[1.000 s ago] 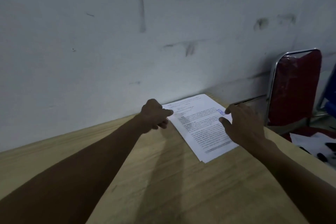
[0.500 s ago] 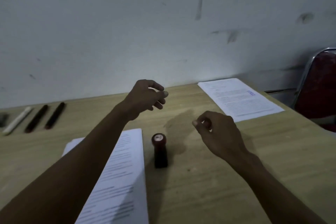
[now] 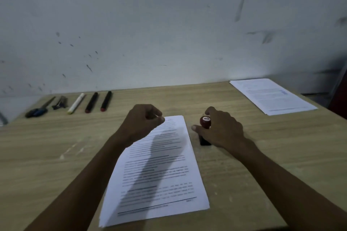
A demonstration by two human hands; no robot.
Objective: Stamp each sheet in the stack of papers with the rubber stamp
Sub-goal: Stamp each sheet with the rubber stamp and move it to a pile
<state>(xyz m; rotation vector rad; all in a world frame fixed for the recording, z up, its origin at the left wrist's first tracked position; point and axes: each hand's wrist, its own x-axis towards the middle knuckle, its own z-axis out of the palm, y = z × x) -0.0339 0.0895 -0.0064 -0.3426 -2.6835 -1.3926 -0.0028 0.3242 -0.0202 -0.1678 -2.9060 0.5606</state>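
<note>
Two hands reach out over a pale wooden worktop (image 3: 56,155). The right hand (image 3: 221,129) curls around the rubber stamp (image 3: 205,127), thumb on its near side and fingers round the far side; the stamp stands upright on the worktop just right of the stack of papers (image 3: 161,174), its red knob showing above the hand and its dark base below. The left hand (image 3: 140,124) hovers over the stack's top left corner with fingers loosely curled, thumb and fingertips close together; whether it pinches the sheet's edge cannot be told.

The stack lies in front of the person, slightly askew, printed text facing up, with the left arm's shadow across it. A second pile of sheets (image 3: 272,95) lies well apart at the far right corner, one bearing a small blue mark near its right edge.

Along the far left edge lie a screwdriver (image 3: 37,111), a binder clip (image 3: 60,103), a white marker (image 3: 76,103) and two dark markers (image 3: 98,101). Behind is a scuffed, whitish wall (image 3: 169,24).

The printed text is too blurred to read, and a dark red object at the right edge is cut off.
</note>
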